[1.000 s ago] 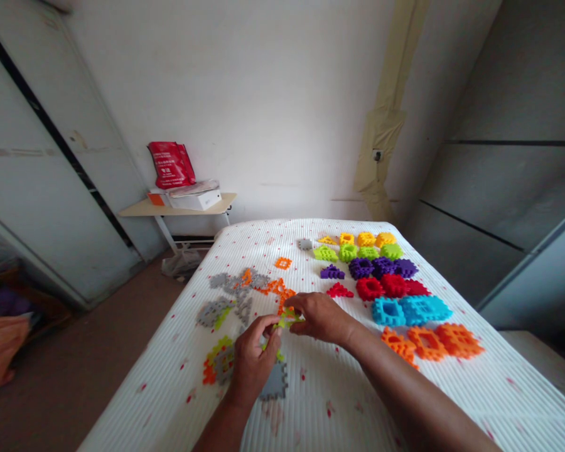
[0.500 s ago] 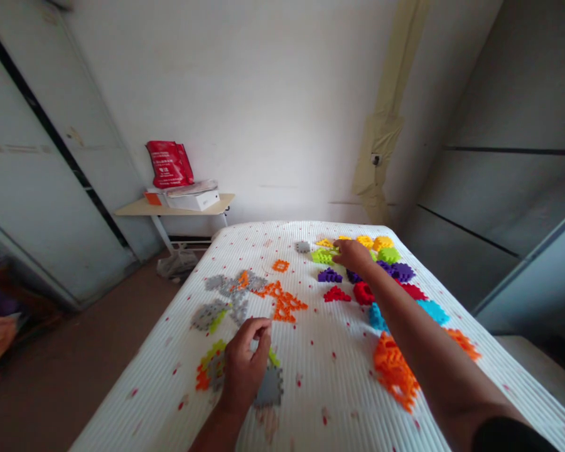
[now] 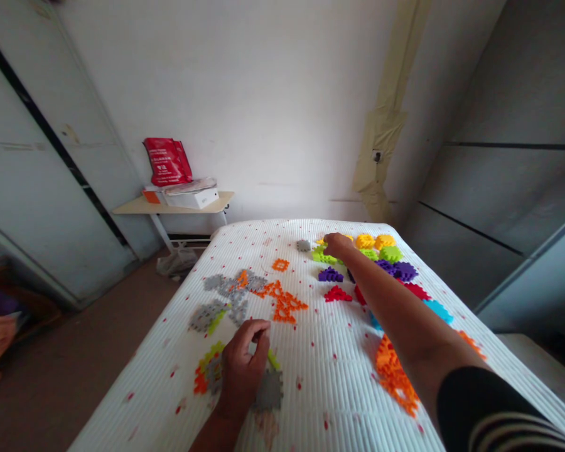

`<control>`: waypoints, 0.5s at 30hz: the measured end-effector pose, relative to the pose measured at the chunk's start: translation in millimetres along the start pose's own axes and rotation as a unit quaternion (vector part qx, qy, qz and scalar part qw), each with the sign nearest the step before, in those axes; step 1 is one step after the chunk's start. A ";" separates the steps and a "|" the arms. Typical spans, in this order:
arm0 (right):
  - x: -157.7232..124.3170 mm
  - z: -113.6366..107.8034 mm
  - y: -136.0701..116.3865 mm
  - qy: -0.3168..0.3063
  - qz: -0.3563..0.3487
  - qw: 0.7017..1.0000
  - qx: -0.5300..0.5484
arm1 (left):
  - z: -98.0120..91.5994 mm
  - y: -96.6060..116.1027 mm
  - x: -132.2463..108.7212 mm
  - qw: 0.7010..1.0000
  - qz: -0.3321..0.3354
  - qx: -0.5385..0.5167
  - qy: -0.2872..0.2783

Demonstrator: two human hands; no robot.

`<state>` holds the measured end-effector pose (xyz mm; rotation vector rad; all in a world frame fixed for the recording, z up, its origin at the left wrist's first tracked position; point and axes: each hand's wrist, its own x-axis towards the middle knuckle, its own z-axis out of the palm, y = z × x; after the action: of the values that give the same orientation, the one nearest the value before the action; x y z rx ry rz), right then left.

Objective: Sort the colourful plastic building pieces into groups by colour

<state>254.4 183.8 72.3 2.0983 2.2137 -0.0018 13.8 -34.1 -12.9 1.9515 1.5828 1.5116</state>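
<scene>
My left hand [image 3: 242,367] rests near the front of the white bed cover [image 3: 311,408], fingers curled with thumb and forefinger together and nothing showing in them. It lies over a grey interlocking tile [image 3: 269,392] and a lime and orange cluster [image 3: 206,367]. My right arm stretches far across the bed. My right hand [image 3: 336,243] is closed down on a lime-green tile [image 3: 322,256] at the left end of the lime row. Beside it lie yellow tiles [image 3: 374,241], a purple triangle [image 3: 330,275] and a red triangle [image 3: 338,294].
Flat orange tiles [image 3: 282,304] and grey tiles [image 3: 226,292] lie mid-bed on the left. An orange stack [image 3: 393,373] sits under my right forearm. A small side table [image 3: 169,207] with a red bag [image 3: 167,162] and a white box [image 3: 191,198] stands by the wall.
My right hand left the left hand with a lime-green tile, carried it to the far sorted rows and shifted left along the lime row. My left hand stayed put, curled.
</scene>
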 end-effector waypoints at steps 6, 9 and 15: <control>5.1 0.9 -7.0 -0.029 -0.002 0.999 -0.015 | -1.2 0.2 -0.1 1.000 -0.001 -0.005 0.001; 8.4 2.3 -7.5 -0.033 -0.006 0.999 -0.021 | -1.7 1.0 0.2 1.000 -0.002 -0.003 -0.003; 14.6 5.1 -6.0 -0.039 -0.009 0.999 -0.036 | -1.1 0.6 0.5 1.000 -0.005 -0.006 -0.006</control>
<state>248.1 197.7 65.8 2.0064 2.1545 -0.0065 13.3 -34.4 -11.7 1.9412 1.5723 1.4989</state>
